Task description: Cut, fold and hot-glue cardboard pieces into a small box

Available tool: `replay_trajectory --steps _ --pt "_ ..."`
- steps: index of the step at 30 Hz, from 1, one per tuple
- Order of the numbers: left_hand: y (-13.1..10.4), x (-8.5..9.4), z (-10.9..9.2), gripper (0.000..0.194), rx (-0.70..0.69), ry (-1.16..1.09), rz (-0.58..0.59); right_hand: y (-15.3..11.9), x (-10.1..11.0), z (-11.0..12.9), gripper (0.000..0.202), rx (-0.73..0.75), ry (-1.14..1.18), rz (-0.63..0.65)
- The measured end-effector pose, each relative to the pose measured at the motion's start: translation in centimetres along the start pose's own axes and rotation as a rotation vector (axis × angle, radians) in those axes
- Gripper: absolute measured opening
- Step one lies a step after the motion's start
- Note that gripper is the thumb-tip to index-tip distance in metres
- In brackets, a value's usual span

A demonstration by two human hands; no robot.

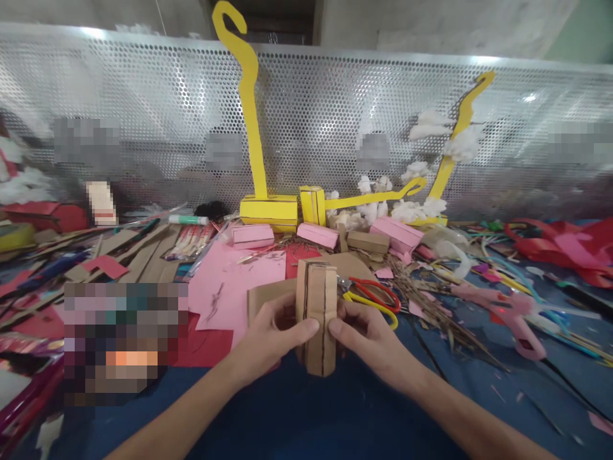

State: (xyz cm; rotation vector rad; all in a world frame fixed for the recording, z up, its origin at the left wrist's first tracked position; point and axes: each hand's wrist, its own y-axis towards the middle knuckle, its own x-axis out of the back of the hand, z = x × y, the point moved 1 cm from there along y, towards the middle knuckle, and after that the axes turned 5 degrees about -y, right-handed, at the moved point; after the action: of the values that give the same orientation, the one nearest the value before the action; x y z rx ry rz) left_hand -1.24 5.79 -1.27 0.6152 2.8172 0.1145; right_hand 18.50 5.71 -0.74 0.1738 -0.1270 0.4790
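Observation:
A small brown cardboard box [320, 348] with dark lines along its edges is held upright between both hands, above the blue surface. My left hand [282, 326] grips its left side, the thumb lying on the front face. On the right side my right hand [359, 329] holds it in the same way, its thumb tip close to the other. The fingers behind the box are partly hidden. Scissors with red and yellow handles [373, 295] lie just beyond my right hand. Pink paper [239, 281] is spread behind my left hand.
Yellow boxes [269, 211] with tall curved strips stand before a perforated metal panel [311, 96]. Small pink boxes [253, 236] sit in front. At right lie a pink glue gun [517, 313] with its cord and twigs [440, 306]. Cardboard strips [156, 252] and red paper [205, 342] lie left.

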Motion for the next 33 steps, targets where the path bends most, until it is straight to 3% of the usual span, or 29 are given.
replay_trajectory --steps 12,20,28,33 --pt "-0.2 -0.2 -0.4 0.047 0.037 0.020 0.066 -0.1 -0.1 -0.7 0.044 -0.016 -0.050 0.042" --pt "0.1 -0.1 -0.1 0.052 0.036 0.063 0.019 -0.1 -0.3 0.2 0.045 0.006 -0.038 0.033" --pt "-0.1 0.1 0.4 0.062 0.116 -0.117 -0.110 0.1 -0.2 -0.3 0.041 -0.027 0.008 -0.046" --pt "-0.2 -0.1 0.1 0.065 0.198 -0.213 -0.077 0.2 -0.1 -0.3 0.043 -0.025 0.038 -0.068"
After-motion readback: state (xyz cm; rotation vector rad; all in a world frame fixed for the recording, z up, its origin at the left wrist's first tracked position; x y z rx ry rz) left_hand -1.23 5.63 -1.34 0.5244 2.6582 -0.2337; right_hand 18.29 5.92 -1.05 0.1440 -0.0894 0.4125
